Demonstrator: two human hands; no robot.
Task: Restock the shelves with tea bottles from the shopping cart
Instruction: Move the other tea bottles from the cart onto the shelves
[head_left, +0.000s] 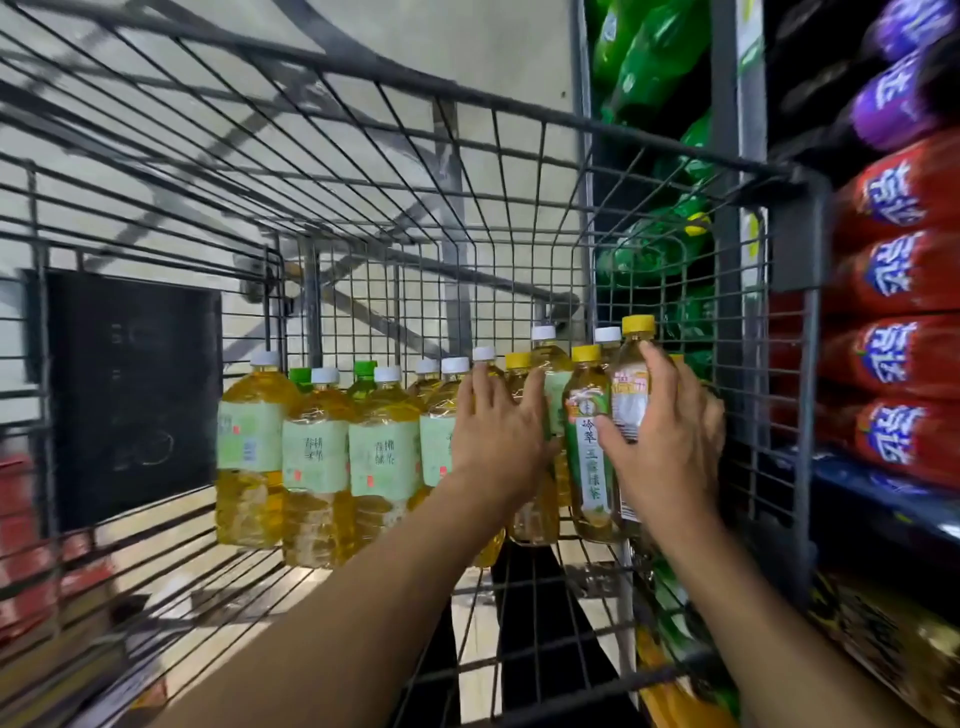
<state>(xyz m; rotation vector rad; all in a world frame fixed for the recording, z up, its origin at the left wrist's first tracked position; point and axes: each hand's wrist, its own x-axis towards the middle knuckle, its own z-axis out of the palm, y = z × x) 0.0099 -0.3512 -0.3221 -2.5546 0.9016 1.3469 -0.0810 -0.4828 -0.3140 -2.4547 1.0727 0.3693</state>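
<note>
1. A grey wire shopping cart (519, 156) fills most of the view, and both bare forearms reach into it toward a cluster of clear plastic tea bottles (317, 457) filled with amber liquid.
2. The bottles stand upright on the cart's wire floor at its far end, long axes vertical and caps pointing up; most wear pale green labels and white caps, two at the back have green caps, and a few at the right have yellow caps.
3. The right hand (670, 441) curls its fingers and thumb round a yellow-capped tea bottle with a white and pink label (631, 384), close to the cart's right wire wall. That bottle stands upright, cap up, and rises a little above its neighbours.
4. Just left of it stands a yellow-capped bottle with a dark green label (587, 441), also upright.
5. The left hand (498, 431) lies with straight, spread fingers against the white-capped bottles in the middle of the cluster, fingertips pointing up, clasping nothing.
6. Beyond the cart's right side, store shelves (878, 499) hold red-wrapped bottles (893, 280), purple-wrapped ones above them, and green bottles (654, 57) further back.
</note>
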